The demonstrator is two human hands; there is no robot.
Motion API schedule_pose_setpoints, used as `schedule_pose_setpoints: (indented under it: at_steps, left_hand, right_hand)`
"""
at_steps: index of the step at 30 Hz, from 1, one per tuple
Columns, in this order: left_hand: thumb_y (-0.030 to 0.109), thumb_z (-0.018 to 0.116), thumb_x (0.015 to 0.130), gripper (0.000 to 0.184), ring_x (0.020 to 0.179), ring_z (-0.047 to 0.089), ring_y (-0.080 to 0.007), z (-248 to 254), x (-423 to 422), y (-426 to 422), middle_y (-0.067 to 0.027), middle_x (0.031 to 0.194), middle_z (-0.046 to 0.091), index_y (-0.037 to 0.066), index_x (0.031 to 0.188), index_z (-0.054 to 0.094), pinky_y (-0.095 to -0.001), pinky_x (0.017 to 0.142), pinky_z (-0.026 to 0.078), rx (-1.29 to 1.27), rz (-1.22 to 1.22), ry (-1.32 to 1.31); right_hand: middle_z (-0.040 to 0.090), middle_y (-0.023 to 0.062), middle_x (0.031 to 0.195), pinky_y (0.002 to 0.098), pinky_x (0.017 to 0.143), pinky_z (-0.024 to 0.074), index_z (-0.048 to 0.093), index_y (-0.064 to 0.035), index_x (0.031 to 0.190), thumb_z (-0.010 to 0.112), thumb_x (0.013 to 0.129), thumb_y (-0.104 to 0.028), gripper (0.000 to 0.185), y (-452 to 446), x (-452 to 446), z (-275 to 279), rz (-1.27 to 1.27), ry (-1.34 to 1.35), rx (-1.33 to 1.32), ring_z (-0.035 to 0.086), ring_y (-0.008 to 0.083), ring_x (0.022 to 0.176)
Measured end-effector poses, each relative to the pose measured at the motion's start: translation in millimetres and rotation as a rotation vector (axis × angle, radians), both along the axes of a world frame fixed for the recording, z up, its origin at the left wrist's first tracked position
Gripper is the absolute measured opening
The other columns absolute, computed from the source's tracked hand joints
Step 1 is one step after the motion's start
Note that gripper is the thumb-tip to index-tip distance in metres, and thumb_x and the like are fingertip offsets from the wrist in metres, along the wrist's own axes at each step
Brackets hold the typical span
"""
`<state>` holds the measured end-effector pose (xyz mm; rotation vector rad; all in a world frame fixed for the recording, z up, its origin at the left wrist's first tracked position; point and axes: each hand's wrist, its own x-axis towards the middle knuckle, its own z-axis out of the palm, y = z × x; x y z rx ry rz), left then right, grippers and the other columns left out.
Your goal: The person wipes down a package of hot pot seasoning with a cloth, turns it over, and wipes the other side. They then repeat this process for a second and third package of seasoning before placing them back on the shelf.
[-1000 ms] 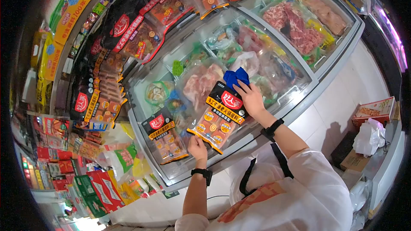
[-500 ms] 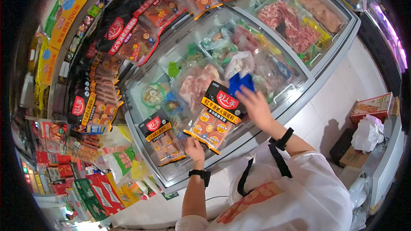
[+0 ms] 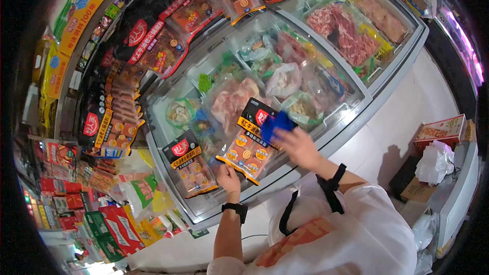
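"What do you have in your hands?"

"My left hand (image 3: 227, 177) pinches the lower corner of a flat, shiny packet (image 3: 247, 154), tilted over the glass-topped freezer (image 3: 341, 127). My right hand (image 3: 296, 147), blurred, holds a crumpled blue cloth (image 3: 276, 125) across its black top."

"Beside it?"

"Another packet (image 3: 192, 170), black above, see-through and lumpy below."

PLACE: grocery shop | glass-topped freezer (image 3: 346, 125) | bagged meat (image 3: 233, 103) | rowed food packets (image 3: 122, 128)
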<state>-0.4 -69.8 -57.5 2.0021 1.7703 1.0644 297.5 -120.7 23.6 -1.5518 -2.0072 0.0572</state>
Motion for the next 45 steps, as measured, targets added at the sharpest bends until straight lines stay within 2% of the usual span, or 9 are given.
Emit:
schedule_pose_setpoints:
  at_steps: [4, 7, 15, 21, 27, 29, 34, 41, 45]
  left_hand:
    - [0.014, 0.054, 0.092, 0.027, 0.051, 0.042, -0.0315, -4, 0, -1, -0.0154, 0.058, 0.043, 0.001, 0.070, 0.047, -0.0425, 0.050, 0.032, 0.008, 0.003, -0.054]
    - [0.013, 0.055, 0.092, 0.027, 0.051, 0.041, -0.0310, -2, 1, -2, -0.0151, 0.058, 0.042, 0.000, 0.070, 0.047, -0.0418, 0.050, 0.032, -0.019, 0.025, -0.062]
    - [0.010, 0.056, 0.090, 0.026, 0.051, 0.041, -0.0312, 4, 1, -2, -0.0155, 0.059, 0.042, 0.000, 0.069, 0.046, -0.0419, 0.050, 0.032, 0.010, 0.001, 0.000]
    - [0.005, 0.054, 0.085, 0.017, 0.051, 0.040, -0.0257, 3, 1, -3, -0.0136, 0.058, 0.041, -0.001, 0.071, 0.048, -0.0387, 0.050, 0.033, 0.008, 0.008, -0.010]
    - [0.010, 0.057, 0.090, 0.027, 0.050, 0.040, -0.0304, 5, 3, -5, -0.0150, 0.057, 0.041, 0.001, 0.068, 0.046, -0.0417, 0.049, 0.030, 0.003, 0.013, -0.050]
    - [0.011, 0.057, 0.090, 0.028, 0.049, 0.039, -0.0301, 6, 4, -4, -0.0146, 0.056, 0.040, 0.001, 0.067, 0.045, -0.0415, 0.049, 0.030, 0.016, 0.016, -0.030]
    - [0.010, 0.058, 0.089, 0.028, 0.049, 0.039, -0.0300, 6, 3, -3, -0.0142, 0.056, 0.040, 0.001, 0.067, 0.044, -0.0417, 0.049, 0.030, 0.004, 0.013, 0.003]
    - [0.010, 0.058, 0.089, 0.027, 0.049, 0.038, -0.0303, 6, 3, -5, -0.0139, 0.057, 0.039, 0.001, 0.067, 0.044, -0.0423, 0.048, 0.030, 0.011, 0.008, -0.001]
    - [0.012, 0.057, 0.090, 0.028, 0.051, 0.039, -0.0314, 3, 3, -5, -0.0139, 0.057, 0.040, 0.002, 0.067, 0.044, -0.0432, 0.049, 0.030, -0.015, 0.025, -0.015]
  right_hand:
    - [0.061, -0.0017, 0.112, 0.0347, 0.078, 0.0476, 0.067, -0.0162, 0.092, 0.062, 0.070, -0.010, 0.024, -11, -25, -17, 0.398, -0.010, -0.006, 0.053, 0.0208, 0.092]
    - [0.061, -0.0052, 0.102, 0.0349, 0.076, 0.0473, 0.066, -0.0161, 0.085, 0.064, 0.069, -0.012, 0.017, -11, -2, -25, 0.250, 0.028, -0.180, 0.053, 0.0198, 0.091]
    - [0.062, -0.0007, 0.106, 0.0355, 0.076, 0.0472, 0.067, -0.0144, 0.090, 0.066, 0.069, -0.013, 0.021, -14, -1, 28, 0.017, 0.094, -0.064, 0.052, 0.0220, 0.089]
    - [0.061, -0.0022, 0.109, 0.0328, 0.078, 0.0453, 0.067, -0.0149, 0.093, 0.065, 0.069, -0.016, 0.024, -9, -25, -8, 0.272, -0.017, -0.107, 0.053, 0.0202, 0.090]
    - [0.062, -0.0035, 0.106, 0.0342, 0.078, 0.0435, 0.068, -0.0160, 0.089, 0.064, 0.067, -0.013, 0.022, -13, 5, 0, -0.080, -0.105, -0.203, 0.051, 0.0204, 0.091]
    - [0.063, -0.0032, 0.110, 0.0357, 0.075, 0.0451, 0.070, -0.0163, 0.093, 0.066, 0.067, -0.013, 0.027, -15, -5, 15, -0.025, -0.018, -0.179, 0.052, 0.0210, 0.091]
    - [0.061, -0.0066, 0.111, 0.0339, 0.088, 0.0434, 0.069, -0.0185, 0.092, 0.063, 0.070, -0.018, 0.023, -12, -56, 4, 0.575, -0.098, 0.000, 0.050, 0.0177, 0.105]
    - [0.060, -0.0107, 0.112, 0.0312, 0.087, 0.0416, 0.070, -0.0217, 0.092, 0.064, 0.068, -0.016, 0.025, -8, -15, -27, 0.333, -0.075, -0.184, 0.049, 0.0173, 0.107]
    - [0.060, -0.0093, 0.111, 0.0323, 0.083, 0.0427, 0.070, -0.0187, 0.091, 0.065, 0.067, -0.017, 0.025, -10, -16, 9, 0.337, -0.073, -0.130, 0.050, 0.0175, 0.103]
